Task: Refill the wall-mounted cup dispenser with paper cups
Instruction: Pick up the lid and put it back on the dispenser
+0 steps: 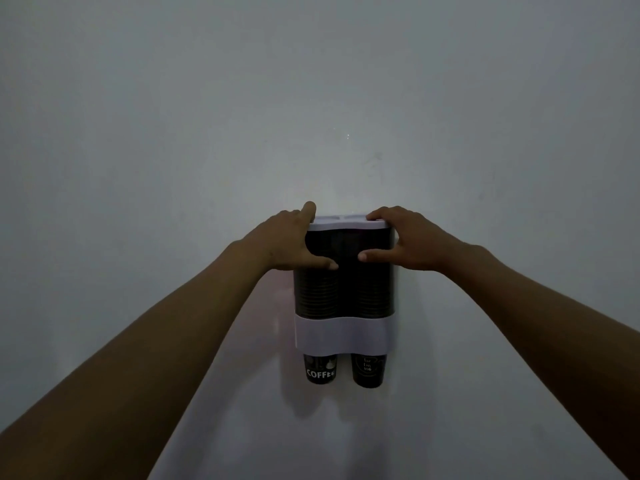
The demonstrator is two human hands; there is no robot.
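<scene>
Presently both of my hands rest on the cup dispenser (343, 271), which is fixed to the pale wall (173, 133) straight ahead of me. My left hand (294, 242) sits at its upper left corner: the fingers reach over the edge of the white lid (346, 224), the thumb (320, 262) presses flat against the dark front. My right hand (403, 239) mirrors it at the upper right corner, fingers spread across the lid, thumb (375, 255) against the front panel. Each hand is partly curled around its corner of the housing; neither holds a loose cup. The two thumb tips lie near each other, apart, on the front.

Through the dark front I note two side-by-side stacks of paper cups (318, 292), their ridged rims visible down to the white band (341, 336) across the lower part. Below that band two black cups hang out: the left cup (320, 368) reads "COFFEE", the right cup (368, 370) carries small print I cannot read. Lighting is dim.
</scene>
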